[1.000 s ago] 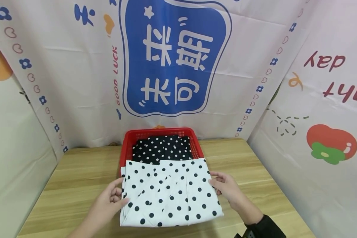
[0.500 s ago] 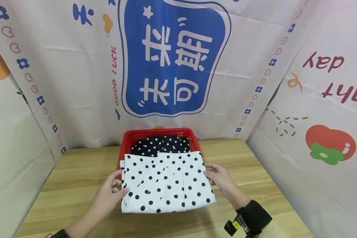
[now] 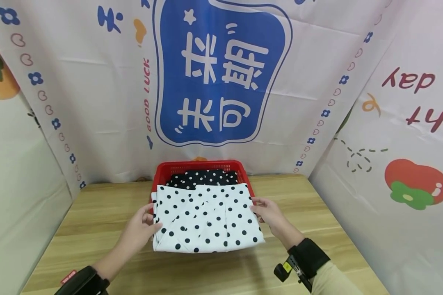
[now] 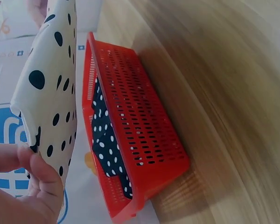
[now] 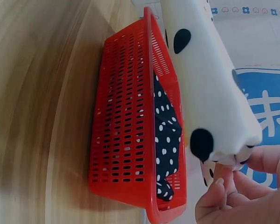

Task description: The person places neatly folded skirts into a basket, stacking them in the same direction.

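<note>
A folded white cloth with black dots (image 3: 206, 221) hangs flat between my hands, above the table and over the near side of a red basket (image 3: 203, 164). My left hand (image 3: 139, 229) pinches its left edge, thumb on top. At the opposite edge my right hand (image 3: 271, 215) pinches the layers between thumb and fingers. Black cloth with white dots (image 3: 203, 178) lies inside the basket, its near part hidden by the white one. Both wrist views show the white cloth raised above the rim, with the black cloth (image 4: 105, 135) lower inside the perforated basket wall (image 5: 123, 112).
The basket stands at the back of a wood-grain table (image 3: 96, 221). Behind it hangs a white printed curtain with a blue panel (image 3: 221, 73). Another printed sheet (image 3: 409, 143) closes off the right side.
Both hands have carried the white cloth forward, away from me, so it covers more of the basket and the black cloth. The grip at both edges stays the same.
</note>
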`<state>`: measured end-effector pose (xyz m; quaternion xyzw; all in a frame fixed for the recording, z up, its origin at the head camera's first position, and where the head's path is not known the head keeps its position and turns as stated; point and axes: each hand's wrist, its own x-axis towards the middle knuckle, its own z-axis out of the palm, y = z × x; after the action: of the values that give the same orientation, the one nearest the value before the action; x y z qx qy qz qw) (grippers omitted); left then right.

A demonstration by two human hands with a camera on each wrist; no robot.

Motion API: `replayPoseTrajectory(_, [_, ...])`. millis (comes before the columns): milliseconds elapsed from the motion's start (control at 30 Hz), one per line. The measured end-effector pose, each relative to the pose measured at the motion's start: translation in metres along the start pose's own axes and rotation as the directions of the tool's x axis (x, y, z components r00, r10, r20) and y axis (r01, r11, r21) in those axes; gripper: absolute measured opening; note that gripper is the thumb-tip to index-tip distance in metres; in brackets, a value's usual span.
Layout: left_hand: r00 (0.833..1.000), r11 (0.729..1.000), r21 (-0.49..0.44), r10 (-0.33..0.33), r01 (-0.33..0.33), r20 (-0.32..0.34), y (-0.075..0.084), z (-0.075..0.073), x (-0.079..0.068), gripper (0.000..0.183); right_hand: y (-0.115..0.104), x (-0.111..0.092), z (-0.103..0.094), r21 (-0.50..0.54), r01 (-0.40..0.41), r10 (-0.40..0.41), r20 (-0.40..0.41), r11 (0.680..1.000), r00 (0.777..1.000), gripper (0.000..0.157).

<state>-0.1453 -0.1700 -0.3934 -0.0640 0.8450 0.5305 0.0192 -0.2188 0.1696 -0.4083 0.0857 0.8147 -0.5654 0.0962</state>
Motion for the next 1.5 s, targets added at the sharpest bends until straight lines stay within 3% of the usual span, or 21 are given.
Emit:
replayPoseTrajectory(200, [1.000,0.998,-0.058,-0.013,0.013,0.005,-0.003,-0.003,0.019,0.065,-0.004,0.018,0.006,0.005,-0.008,0.008,0.009,1.000,1.000,0.037])
replayPoseTrajectory(400, [0.999,0.998,-0.048,-0.037,0.036,-0.005,-0.007,-0.002,0.034,0.065,-0.009,0.035,0.012,0.039,-0.011,0.011,0.000,0.999,1.000,0.038])
replayPoseTrajectory(1000, [0.997,1.000,-0.009,-0.023,0.022,-0.068,0.000,0.009,0.058,0.061,-0.014,0.070,0.018,0.058,-0.012,0.014,-0.044,0.998,0.999,0.039])
replayPoseTrajectory(1267, [0.991,1.000,0.019,-0.014,0.017,-0.135,0.001,0.016,0.069,0.058,-0.028,0.086,0.022,0.036,0.014,-0.011,-0.078,0.999,0.997,0.038])
replayPoseTrajectory(1500, [0.976,0.999,0.050,0.029,-0.018,-0.218,0.005,0.023,0.078,0.057,-0.035,0.095,0.026,0.100,0.057,-0.046,-0.106,0.993,0.993,0.038])
